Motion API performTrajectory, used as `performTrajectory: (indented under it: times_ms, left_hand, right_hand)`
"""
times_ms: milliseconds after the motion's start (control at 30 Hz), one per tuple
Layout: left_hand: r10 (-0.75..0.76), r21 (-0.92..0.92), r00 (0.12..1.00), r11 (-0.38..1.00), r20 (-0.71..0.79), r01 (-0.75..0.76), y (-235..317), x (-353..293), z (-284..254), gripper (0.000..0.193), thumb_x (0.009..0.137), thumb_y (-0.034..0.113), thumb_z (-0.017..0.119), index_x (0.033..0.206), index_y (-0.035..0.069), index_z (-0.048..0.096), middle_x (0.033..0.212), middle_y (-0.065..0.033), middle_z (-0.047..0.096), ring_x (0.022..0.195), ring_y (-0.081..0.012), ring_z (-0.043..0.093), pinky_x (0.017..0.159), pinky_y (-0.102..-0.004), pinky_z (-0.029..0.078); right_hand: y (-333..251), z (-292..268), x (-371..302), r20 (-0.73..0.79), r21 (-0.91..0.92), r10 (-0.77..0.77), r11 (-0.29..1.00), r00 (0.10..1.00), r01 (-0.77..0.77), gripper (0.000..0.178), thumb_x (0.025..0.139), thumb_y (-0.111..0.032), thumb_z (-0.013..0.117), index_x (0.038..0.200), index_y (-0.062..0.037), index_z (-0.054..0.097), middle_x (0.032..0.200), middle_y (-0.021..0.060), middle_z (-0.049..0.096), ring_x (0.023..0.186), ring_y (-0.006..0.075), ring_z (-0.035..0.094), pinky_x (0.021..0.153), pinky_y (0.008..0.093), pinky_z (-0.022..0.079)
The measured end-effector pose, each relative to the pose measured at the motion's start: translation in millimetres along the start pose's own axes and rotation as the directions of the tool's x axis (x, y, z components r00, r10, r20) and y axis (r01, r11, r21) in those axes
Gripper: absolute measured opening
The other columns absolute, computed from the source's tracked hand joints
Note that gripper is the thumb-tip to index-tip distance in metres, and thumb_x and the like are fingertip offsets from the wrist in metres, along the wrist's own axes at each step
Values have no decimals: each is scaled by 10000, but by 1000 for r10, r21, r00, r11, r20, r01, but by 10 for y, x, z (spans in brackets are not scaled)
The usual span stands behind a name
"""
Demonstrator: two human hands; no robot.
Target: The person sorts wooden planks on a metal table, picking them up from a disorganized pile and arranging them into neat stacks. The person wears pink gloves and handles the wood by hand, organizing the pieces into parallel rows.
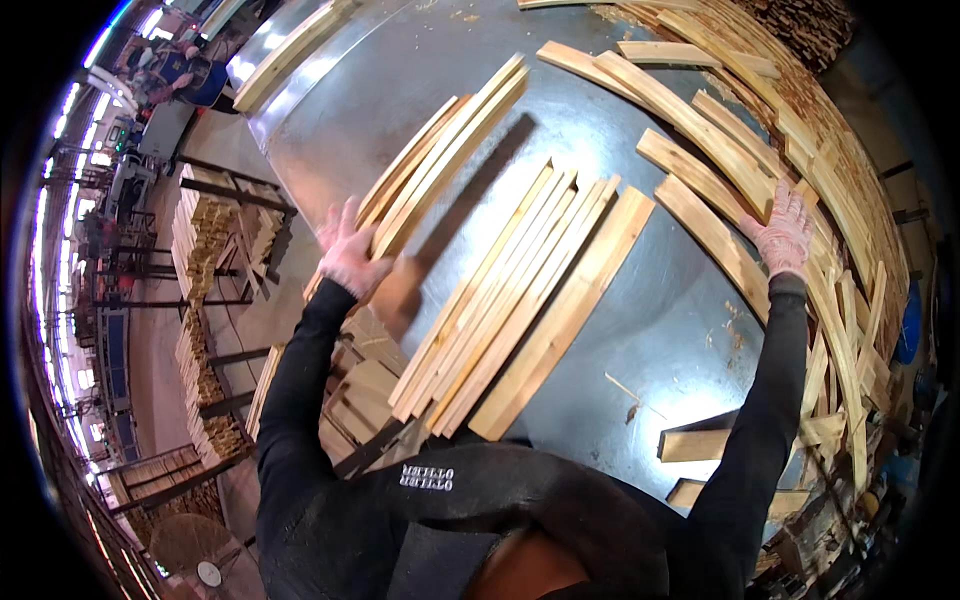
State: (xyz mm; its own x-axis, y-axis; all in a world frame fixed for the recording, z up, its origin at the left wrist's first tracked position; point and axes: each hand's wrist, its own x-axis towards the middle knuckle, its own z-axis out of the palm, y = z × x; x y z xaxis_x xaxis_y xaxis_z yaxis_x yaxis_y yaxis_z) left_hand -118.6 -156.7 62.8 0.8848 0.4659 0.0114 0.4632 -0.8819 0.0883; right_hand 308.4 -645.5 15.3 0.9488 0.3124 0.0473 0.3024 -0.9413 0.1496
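Note:
On the left, my left hand (350, 255), in a thin see-through glove, is around a small bundle of wooden slats (440, 160). The bundle tilts away from me over the metal table (480, 110) and casts a dark shadow there. Over to the right, my right hand (783, 235), gloved the same way, has its fingers stretched out against the loose slats; the contact under the palm is hidden. Between my arms lies a row of straight slats (500, 300), side by side, with a wider slat (565, 320) along its right side.
Loose slats (700, 125) and a large heap of wood strips (850, 190) cover the table's right side. More slats (295, 50) lie on the far left edge. Stacked wood (205, 240) stands on a rack beyond the left edge. A person (195, 80) is at the far left.

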Motion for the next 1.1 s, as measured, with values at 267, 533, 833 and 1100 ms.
performTrajectory:
  times_ms: [267, 533, 833, 1100]
  left_hand:
    - [-451, -90, 853, 869, 262, 487, -769, 88, 509, 1166, 618, 307, 864, 1527, 108, 162, 1514, -217, 363, 1200, -391, 565, 1006, -421, 466]
    - [-296, -1, 928, 953, 226, 304, -1163, 292, 572, 1187, 627, 281, 870, 1558, 149, 146, 1363, -203, 500, 1226, -372, 520, 1039, -417, 439]
    - [-48, 389, 994, 917, -102, 84, -1349, 596, 620, 924, 772, 373, 754, 1513, 99, 273, 1374, -219, 488, 1183, -397, 542, 960, -466, 488]
    - [541, -362, 796, 824, 272, -436, 2376, -1068, 468, 896, 747, 333, 804, 1474, 65, 355, 1462, -272, 386, 1336, -458, 378, 1087, -536, 352]
  right_hand:
    - [-525, 2, 823, 225, 115, -156, 984, 962, 133, 867, 727, -515, 702, 1418, -76, 416, 1321, 236, 550, 1239, 384, 518, 1024, 460, 421]
    - [-1287, 127, 1090, 291, 180, -310, 947, 905, 266, 656, 863, -555, 563, 1288, -55, 570, 1183, 233, 643, 1079, 386, 627, 928, 460, 490]
    - [-580, -175, 45, 667, 138, -271, 960, 695, 242, 490, 921, -494, 521, 1042, -56, 705, 942, 180, 702, 904, 357, 669, 810, 423, 511]
    - [332, 775, -1789, -122, 510, -462, 730, 879, 455, 282, 947, -133, 464, 1152, -59, 642, 1119, 148, 668, 1069, 320, 618, 971, 395, 473]
